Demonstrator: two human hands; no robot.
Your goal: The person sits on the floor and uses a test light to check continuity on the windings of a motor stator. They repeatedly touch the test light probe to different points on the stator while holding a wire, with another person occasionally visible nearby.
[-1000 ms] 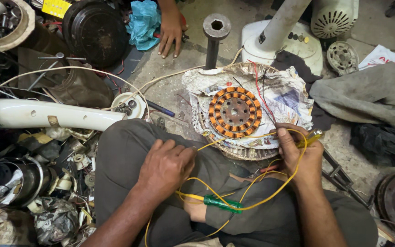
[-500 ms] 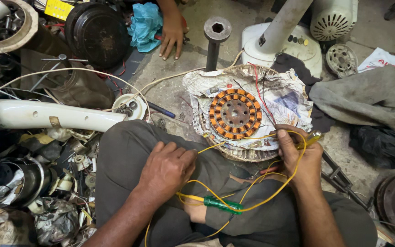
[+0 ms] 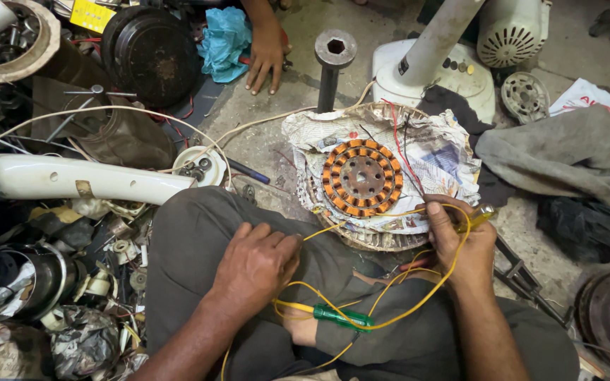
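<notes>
A round motor stator [image 3: 361, 177] with copper-orange windings lies on crumpled newspaper [image 3: 438, 156] over a woven basket, in front of my knees. My right hand [image 3: 460, 243] grips yellow wires [image 3: 418, 300] and a small yellow-handled tool [image 3: 480, 214] beside the stator's near right edge. My left hand [image 3: 255, 267] rests curled on my left knee, pinching the yellow wire where it runs toward the stator. A green-handled tester [image 3: 340, 317] lies in my lap among the wire loops.
Another person's hand [image 3: 266, 55] rests on the floor at top, by a blue cloth [image 3: 224, 39]. A black metal post [image 3: 332, 62], white fan base [image 3: 432, 67], fan blade [image 3: 79, 180], grey cloth [image 3: 566, 155] and scrap parts on the left surround me.
My right hand has shifted slightly with the yellow wires near the stator. My left hand stays on my knee. The other person's hand has barely moved.
</notes>
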